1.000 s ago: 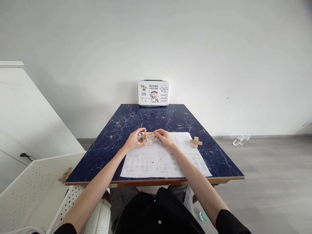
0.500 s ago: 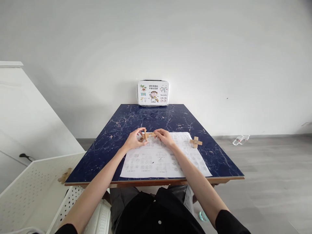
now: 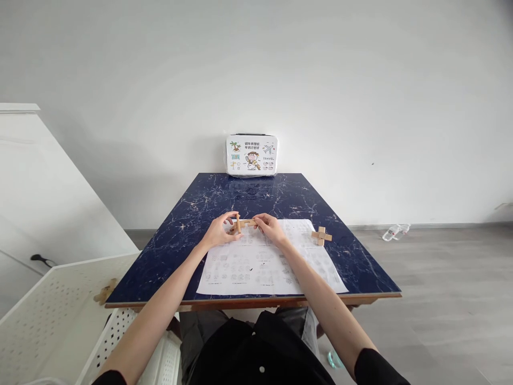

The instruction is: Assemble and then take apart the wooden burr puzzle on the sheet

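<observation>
My left hand (image 3: 220, 230) is closed on a slim wooden puzzle piece (image 3: 238, 223), held upright between thumb and fingers. Between my two hands spans a notched wooden puzzle piece (image 3: 247, 222); my right hand (image 3: 269, 224) pinches its right end. Its left end passes behind the upright piece, and whether the two are joined I cannot tell. Both hands are above the far part of a printed paper sheet (image 3: 236, 272). Right of them, at the sheet's edge, stands a cross-shaped wooden puzzle (image 3: 321, 235).
The sheet lies on a blue marbled table (image 3: 172, 251). A white printed case (image 3: 251, 155) stands at the table's back against the wall. On the left is a white perforated surface (image 3: 44, 305) with wooden pieces (image 3: 105, 291) on it. A clear bottle (image 3: 396, 232) lies on the floor.
Both hands keep nearly the same place and hold. The upright piece has shifted very slightly to the left, and the whole view sits a little lower.
</observation>
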A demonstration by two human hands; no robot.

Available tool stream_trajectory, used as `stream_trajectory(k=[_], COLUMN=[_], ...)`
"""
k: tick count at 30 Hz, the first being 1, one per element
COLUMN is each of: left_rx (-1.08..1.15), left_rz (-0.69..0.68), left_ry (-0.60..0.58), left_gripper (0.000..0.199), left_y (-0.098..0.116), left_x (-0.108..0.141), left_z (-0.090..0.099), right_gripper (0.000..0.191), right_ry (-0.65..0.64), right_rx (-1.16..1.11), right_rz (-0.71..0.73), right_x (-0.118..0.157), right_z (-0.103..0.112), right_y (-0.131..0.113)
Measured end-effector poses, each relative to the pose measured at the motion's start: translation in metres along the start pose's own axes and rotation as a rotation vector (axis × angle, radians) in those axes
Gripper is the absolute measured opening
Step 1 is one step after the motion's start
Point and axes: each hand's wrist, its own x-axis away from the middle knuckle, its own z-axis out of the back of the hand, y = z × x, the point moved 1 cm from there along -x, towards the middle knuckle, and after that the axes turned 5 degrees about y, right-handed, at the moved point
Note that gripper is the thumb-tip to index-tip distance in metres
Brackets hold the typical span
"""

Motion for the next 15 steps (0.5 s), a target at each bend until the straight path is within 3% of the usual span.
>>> stream_trajectory(k=[15], left_rx=[0.003], left_rz=[-0.018], left_ry=[0.028], left_gripper=[0.080], left_y=[0.0042], left_x=[0.0010], left_z=[-0.0011], right_gripper=[0.044], right_ry=[-0.013], right_rx=[-0.005], right_rz=[-0.014], right_x=[-0.0013], right_z=[0.0003], right_y=[0.0007])
